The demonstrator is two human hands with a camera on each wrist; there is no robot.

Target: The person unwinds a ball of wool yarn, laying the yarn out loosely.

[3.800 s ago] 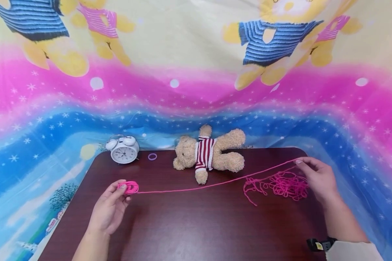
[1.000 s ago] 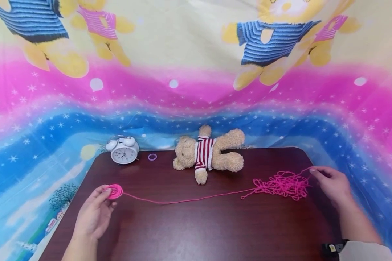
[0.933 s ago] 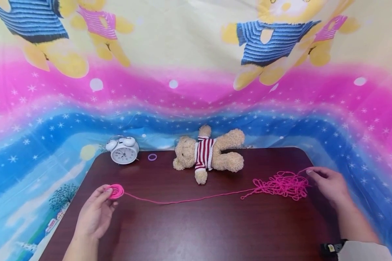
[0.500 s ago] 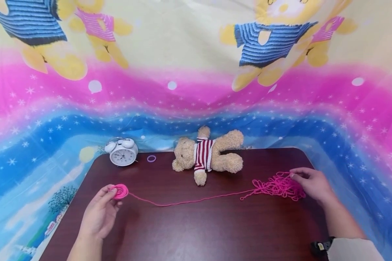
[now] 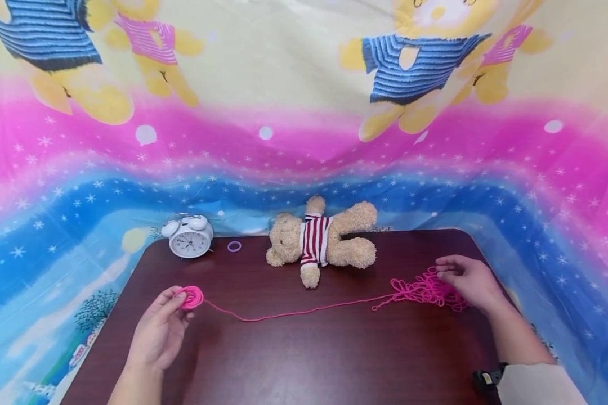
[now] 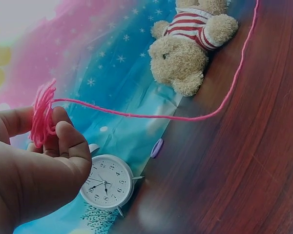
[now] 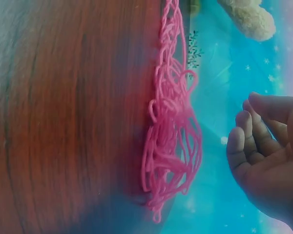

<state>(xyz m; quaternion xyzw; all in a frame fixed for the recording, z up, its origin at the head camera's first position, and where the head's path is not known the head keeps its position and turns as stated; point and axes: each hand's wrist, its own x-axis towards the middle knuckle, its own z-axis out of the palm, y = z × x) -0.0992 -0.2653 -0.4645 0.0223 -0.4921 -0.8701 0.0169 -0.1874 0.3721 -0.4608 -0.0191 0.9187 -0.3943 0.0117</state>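
Note:
My left hand [image 5: 157,332] pinches a small coil of pink yarn [image 5: 195,297] between thumb and fingers, raised over the table's left side. In the left wrist view the wound loops [image 6: 41,117] stick out above the fingertips. A single strand [image 5: 294,313] sags from the coil across to a loose, tangled yarn pile [image 5: 418,289] at the right. Close over that pile is my right hand [image 5: 470,279], overlapping its far right part in the head view. In the right wrist view, its loosely bent fingers [image 7: 238,141] are apart from the tangle [image 7: 171,151], with nothing between them.
Along the back of the dark wooden table [image 5: 304,360] lie a teddy bear [image 5: 286,239] in a striped shirt and a purple ring [image 5: 234,246]. A white alarm clock [image 5: 190,242] stands at the back left. A printed cloth [image 5: 304,157] surrounds the table's back and sides.
Earlier the strand was stretched taut from the left hand to the right. It now hangs slack; my right hand has let go of the yarn and moved left over the pile. The left hand shifted slightly right.

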